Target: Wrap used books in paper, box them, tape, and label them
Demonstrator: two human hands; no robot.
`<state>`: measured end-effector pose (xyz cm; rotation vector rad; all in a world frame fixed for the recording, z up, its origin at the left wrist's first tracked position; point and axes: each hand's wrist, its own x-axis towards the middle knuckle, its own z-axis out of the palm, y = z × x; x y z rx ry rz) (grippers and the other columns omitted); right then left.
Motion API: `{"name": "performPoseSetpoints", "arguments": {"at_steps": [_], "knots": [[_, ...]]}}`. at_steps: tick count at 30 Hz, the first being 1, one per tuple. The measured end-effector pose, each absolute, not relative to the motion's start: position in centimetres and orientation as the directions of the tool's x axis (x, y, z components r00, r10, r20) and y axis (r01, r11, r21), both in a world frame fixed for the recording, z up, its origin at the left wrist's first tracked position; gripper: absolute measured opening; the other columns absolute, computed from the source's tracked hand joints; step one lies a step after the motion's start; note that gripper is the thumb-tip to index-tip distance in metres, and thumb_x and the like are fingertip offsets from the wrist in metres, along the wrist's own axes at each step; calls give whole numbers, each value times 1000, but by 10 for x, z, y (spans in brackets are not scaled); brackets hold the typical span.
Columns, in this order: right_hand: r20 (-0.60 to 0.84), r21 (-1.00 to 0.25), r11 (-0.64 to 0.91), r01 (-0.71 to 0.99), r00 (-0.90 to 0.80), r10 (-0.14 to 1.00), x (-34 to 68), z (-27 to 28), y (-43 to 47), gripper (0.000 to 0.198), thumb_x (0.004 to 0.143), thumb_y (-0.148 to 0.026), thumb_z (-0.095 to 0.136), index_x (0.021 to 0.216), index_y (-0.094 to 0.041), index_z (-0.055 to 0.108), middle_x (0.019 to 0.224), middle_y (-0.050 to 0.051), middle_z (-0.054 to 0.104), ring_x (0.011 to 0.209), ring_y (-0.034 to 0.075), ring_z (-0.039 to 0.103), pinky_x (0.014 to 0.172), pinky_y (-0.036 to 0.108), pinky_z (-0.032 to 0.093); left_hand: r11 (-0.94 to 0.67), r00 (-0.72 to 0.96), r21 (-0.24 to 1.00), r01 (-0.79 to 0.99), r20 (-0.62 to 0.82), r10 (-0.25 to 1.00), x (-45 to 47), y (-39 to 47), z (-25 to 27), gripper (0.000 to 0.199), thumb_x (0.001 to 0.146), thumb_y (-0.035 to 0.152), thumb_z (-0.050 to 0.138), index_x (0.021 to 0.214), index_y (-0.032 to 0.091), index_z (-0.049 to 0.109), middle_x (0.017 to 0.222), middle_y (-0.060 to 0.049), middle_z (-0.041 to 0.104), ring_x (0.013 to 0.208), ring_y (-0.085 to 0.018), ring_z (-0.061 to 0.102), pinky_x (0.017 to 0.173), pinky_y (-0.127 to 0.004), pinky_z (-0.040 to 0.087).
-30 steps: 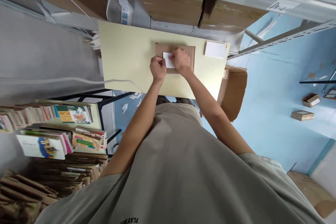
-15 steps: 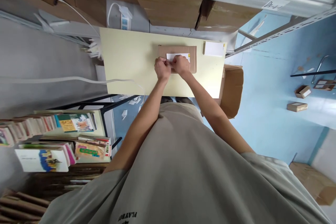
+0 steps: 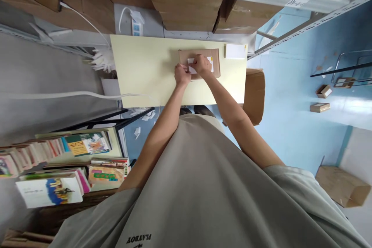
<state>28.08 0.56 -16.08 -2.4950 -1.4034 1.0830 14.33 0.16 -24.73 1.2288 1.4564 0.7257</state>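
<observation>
On the pale yellow table (image 3: 145, 66) lies a flat brown cardboard parcel (image 3: 216, 71), with a white label (image 3: 191, 61) that has a small yellow mark at its upper right. My left hand (image 3: 182, 74) is closed at the parcel's lower left corner, its fingertips beside the left end of the label. Over the middle of the label rests my right hand (image 3: 202, 65), fingers curled and thumb pointing left, covering part of it. What lies beneath the right fingers is hidden.
A white stack of labels (image 3: 235, 51) sits at the table's far right corner. An open cardboard box (image 3: 254, 97) stands right of the table. Books (image 3: 87, 143) fill a rack at left. A white cable (image 3: 87, 93) crosses to the table. Large cartons (image 3: 186, 7) line the shelf behind.
Both hands were close together at the label's left end. The right hand now lies over the label, which looks flat on the parcel, and the left hand is at the parcel's corner.
</observation>
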Motion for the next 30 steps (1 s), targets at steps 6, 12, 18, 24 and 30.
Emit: {"name": "performPoseSetpoints", "arguments": {"at_steps": [6,12,18,24,30], "knots": [[-561,-393,-626,674,363,744,295,-160,-22,37,102,-59,90,107,-23,84,123,13,87,119,33,81,112,52,66,421,112,794,439,-513,851,145,15,-239,35,83,20,97,100,24,66,105,-8,74,128,-37,79,121,-57,61],[-378,-410,-773,484,681,627,333,-168,-82,46,109,-48,83,141,-15,77,146,22,78,146,39,70,128,64,58,373,74,770,519,-475,877,132,-5,-226,54,86,16,96,133,18,67,143,-19,70,145,-40,69,132,-54,53],[-527,-669,-729,148,597,605,332,-175,-159,122,101,-67,85,188,-4,26,175,29,63,169,38,57,139,55,51,390,167,782,486,-521,837,95,-51,-225,55,94,47,95,130,19,65,151,-25,70,153,-40,66,133,-51,50],[-404,-833,-552,50,627,666,298,-152,-244,122,94,-89,80,187,-19,42,163,20,76,161,38,66,140,59,48,275,293,897,345,-381,877,62,-97,-204,59,98,53,92,140,24,64,154,-17,75,151,-32,70,128,-45,55],[-394,-813,-579,57,678,621,302,-137,-304,110,86,-99,78,156,-14,75,152,25,80,148,42,74,131,60,59,230,398,888,398,-394,829,60,-124,-198,36,104,40,82,133,20,75,141,-17,81,130,-30,79,120,-43,62]]}}
